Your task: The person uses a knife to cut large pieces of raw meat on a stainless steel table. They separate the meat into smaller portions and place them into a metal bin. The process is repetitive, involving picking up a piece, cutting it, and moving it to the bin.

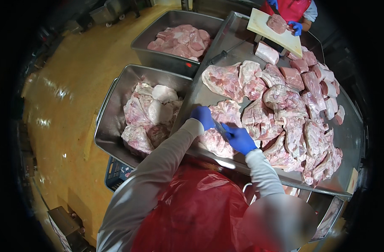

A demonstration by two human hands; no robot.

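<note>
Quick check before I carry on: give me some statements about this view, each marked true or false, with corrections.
1. The right hand holds a knife. True.
2. The left hand is ungloved. False: it wears a blue glove, at the left edge of a meat piece.
3. The near metal bin and far metal bin both contain meat. True.
4. The white cutting board is bare. False: a chunk of meat lies on it, near a co-worker's gloved hand.

Metal table point(346, 136): raw meat cuts point(285, 103); dark-handled rod point(219, 57) near left edge.
</note>
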